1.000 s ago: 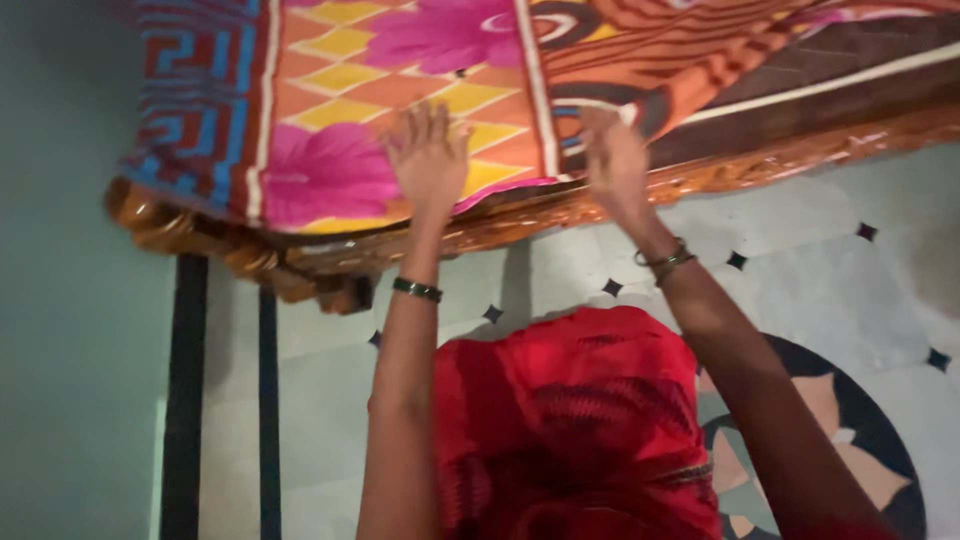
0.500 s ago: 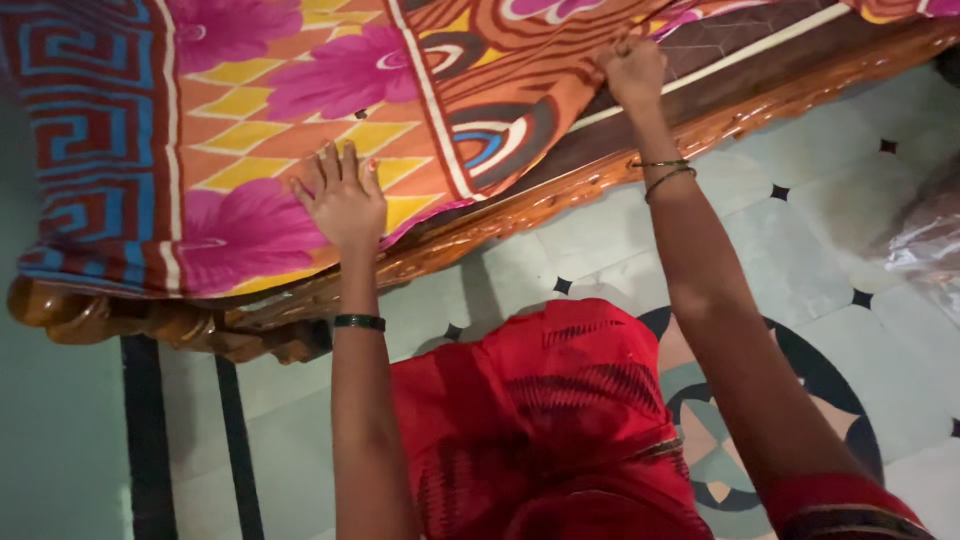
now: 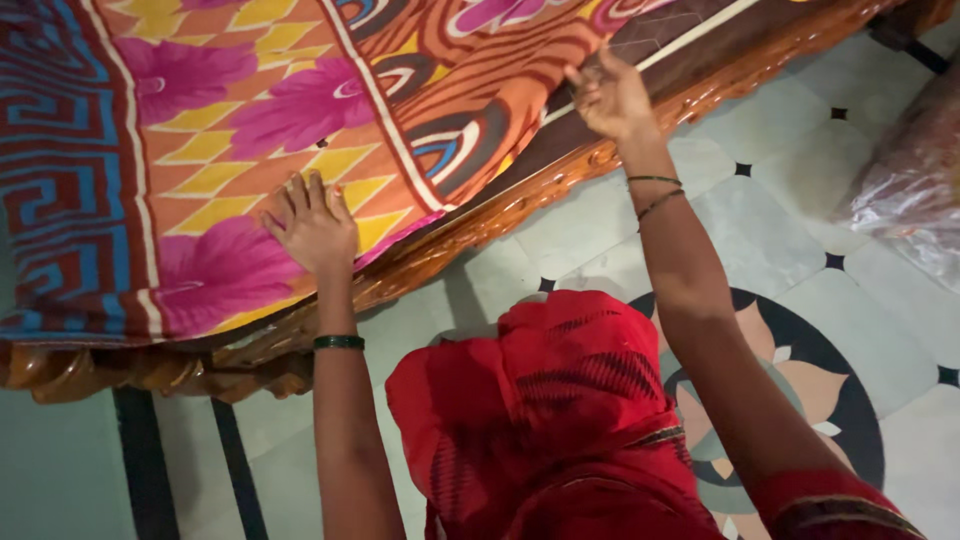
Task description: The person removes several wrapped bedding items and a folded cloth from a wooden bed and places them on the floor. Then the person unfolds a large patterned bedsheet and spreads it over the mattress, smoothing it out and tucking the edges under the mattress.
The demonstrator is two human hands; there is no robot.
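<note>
**Left hand flat on the sheet, right hand at its edge**

Your left hand (image 3: 312,228) lies flat on the patterned bed sheet (image 3: 230,130), fingers spread and together pressing nothing but cloth, just inside the near edge of the bed. Your right hand (image 3: 607,95) is further along that edge, fingers curled at the sheet's orange border where it meets the dark mattress (image 3: 640,60); it looks pinched on the cloth, though the grip itself is partly hidden.

The sheet covers most of the bed, its corner hanging over the carved wooden bed frame (image 3: 500,215), while a strip of mattress beside your right hand is bare.

To do this well, judge it so: keep the left palm as an anchor, pressing down so the laid part does not creep, and let the right hand draw the border outward along the edge, low and level, so the fold flattens instead of bunching. Pull from the hem, not the middle.

Both arms reach out nearly straight from your body, the left forearm rising up to the bed with a dark bangle (image 3: 339,342) at the wrist, the right extended further and angled across the tiled floor (image 3: 800,250), thin bangles near its wrist.
</note>
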